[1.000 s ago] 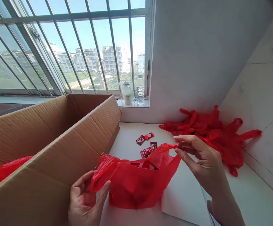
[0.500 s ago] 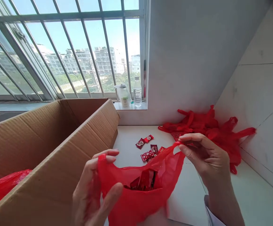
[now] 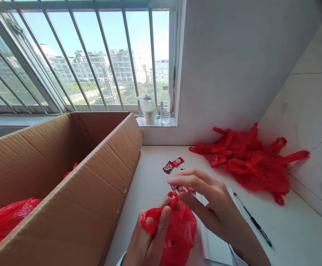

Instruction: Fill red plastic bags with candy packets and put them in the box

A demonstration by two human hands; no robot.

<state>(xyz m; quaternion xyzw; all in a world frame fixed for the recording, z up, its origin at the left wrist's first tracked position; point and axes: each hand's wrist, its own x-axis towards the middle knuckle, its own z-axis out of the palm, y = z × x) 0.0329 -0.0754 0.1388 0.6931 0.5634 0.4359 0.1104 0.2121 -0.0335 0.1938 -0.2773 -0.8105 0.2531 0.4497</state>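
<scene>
In the lower middle, my left hand (image 3: 145,240) is closed on the gathered top of a red plastic bag (image 3: 181,229), a handle loop sticking out around its fingers. My right hand (image 3: 219,207) hovers just right of the bag's neck with thumb and fingers apart; whether its thumb touches the loop I cannot tell. Bunched up, the bag hides its contents. Beyond the hands lie a dark red wrapped sweet (image 3: 168,167) and a brighter red one (image 3: 178,161). More wrapped sweets (image 3: 185,189) are partly covered by my right hand.
A tall cardboard box (image 3: 94,177) stands at left with red bags (image 3: 13,214) inside. Red plastic bags (image 3: 249,159) lie heaped against the wall. A black pen (image 3: 256,223) rests beside white paper (image 3: 216,244). A water bottle (image 3: 165,105) and a bagged cup (image 3: 149,111) stand on the sill.
The bag's mouth, spread between both hands with wrapped sweets showing, is now gathered in my left hand. My right hand has let go of its handle and moved left.
</scene>
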